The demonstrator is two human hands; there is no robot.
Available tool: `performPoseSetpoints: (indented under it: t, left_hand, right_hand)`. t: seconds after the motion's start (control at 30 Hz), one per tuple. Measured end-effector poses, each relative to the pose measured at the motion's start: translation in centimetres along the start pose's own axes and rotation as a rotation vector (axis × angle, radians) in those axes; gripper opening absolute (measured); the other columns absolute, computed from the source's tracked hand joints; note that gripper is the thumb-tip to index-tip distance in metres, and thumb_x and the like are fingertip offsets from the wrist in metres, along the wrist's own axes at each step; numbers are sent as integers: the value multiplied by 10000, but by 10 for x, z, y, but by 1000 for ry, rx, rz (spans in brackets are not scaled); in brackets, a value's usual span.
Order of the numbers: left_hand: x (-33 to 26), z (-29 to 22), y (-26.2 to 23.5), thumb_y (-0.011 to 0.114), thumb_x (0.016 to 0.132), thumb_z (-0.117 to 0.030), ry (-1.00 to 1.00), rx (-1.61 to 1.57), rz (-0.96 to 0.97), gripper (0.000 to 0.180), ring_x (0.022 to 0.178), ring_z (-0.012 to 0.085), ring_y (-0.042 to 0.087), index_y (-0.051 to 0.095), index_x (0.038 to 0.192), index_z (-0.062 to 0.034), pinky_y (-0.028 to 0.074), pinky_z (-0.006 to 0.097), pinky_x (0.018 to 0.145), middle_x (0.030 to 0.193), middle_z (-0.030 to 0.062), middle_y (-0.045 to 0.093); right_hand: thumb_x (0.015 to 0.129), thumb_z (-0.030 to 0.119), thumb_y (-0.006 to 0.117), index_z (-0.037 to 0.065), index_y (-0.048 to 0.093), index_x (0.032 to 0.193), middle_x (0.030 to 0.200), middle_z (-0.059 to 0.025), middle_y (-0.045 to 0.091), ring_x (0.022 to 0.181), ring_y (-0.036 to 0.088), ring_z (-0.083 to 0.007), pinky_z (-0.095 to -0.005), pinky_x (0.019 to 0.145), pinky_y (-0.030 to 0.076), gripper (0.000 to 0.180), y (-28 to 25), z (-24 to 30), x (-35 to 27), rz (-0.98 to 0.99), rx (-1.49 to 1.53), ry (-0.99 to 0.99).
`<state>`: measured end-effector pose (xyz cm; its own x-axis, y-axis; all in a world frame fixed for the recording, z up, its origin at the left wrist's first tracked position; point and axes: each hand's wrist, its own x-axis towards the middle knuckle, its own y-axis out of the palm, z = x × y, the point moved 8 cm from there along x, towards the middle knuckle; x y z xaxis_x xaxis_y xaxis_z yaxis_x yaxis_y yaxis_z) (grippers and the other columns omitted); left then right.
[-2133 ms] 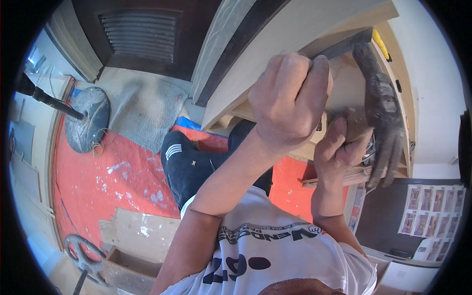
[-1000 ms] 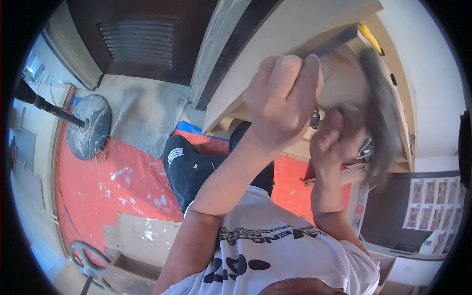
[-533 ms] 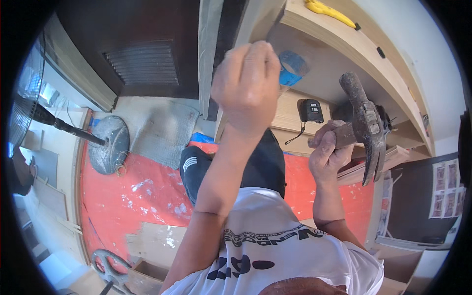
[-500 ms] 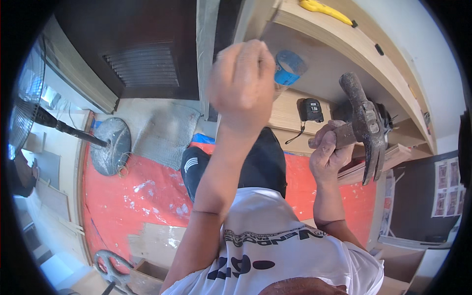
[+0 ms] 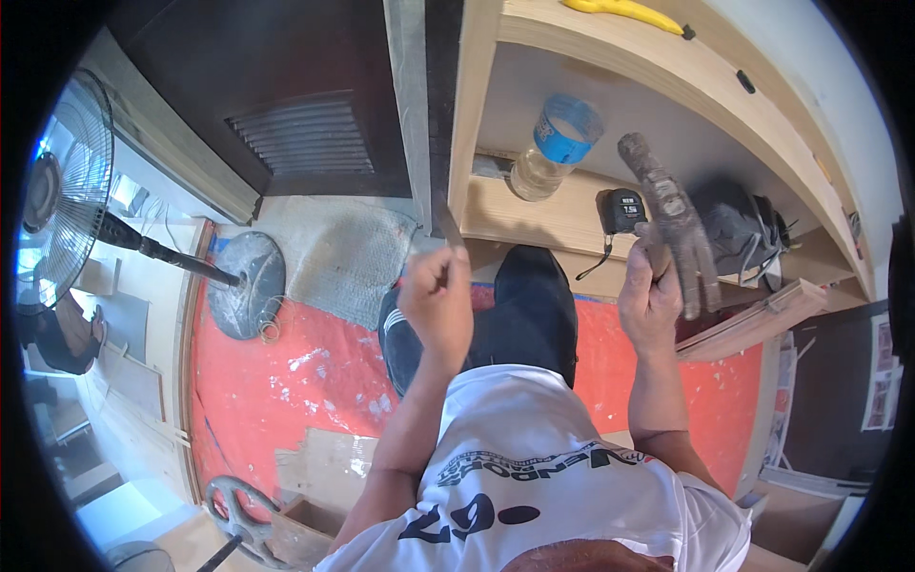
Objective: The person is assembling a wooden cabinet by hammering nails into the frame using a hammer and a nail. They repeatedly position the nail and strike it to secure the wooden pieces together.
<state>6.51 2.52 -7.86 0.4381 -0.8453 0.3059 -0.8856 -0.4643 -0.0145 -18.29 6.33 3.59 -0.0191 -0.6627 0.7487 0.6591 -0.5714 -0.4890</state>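
Observation:
My right hand [image 5: 652, 300] grips a worn claw hammer [image 5: 670, 214] by its handle. The hammer's dark head is raised in front of the shelf, smeared by motion. My left hand [image 5: 437, 303] is closed above my knee, near the foot of the door frame. From the top of that fist sticks a short, flat metal blade [image 5: 445, 221], its handle hidden by the fingers. On the lower shelf, between the hands, stand a clear plastic bottle [image 5: 543, 170] with a blue label and a black tape measure [image 5: 623, 212] with a wrist strap.
A wooden shelf unit [image 5: 610, 46] carries a yellow-handled tool [image 5: 629, 13] on top and a black bag [image 5: 739, 224] below. At left are a standing fan [image 5: 257, 286], a louvred dark door [image 5: 300, 133] and a grey mat [image 5: 334, 257]. Red sheeting [image 5: 286, 381] covers the floor.
My left hand has come down and toward me, away from the shelf, uncovering the bottle. The hammer has turned in my right hand and sits slightly left. The view has shifted a little.

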Motion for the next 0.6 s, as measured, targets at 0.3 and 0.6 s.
performPoseSetpoints:
  t: [0.3,0.6]
  left_hand:
    - [19,-63,8,738,820,38,351,-60,8,84,710,182,602,690,883,8,485,298,636,835,98,649]
    - [67,-139,32,775,740,41,835,59,-282,251,829,248,617,655,932,-68,491,361,707,888,61,623]
  right_hand:
    - [946,102,624,-73,639,1088,730,-65,582,597,547,-141,-286,542,439,226,31,10,-12,82,83,239]
    - [945,103,626,-56,634,1127,839,-88,623,644,557,-103,-265,564,452,242,21,5,-5,25,99,245]
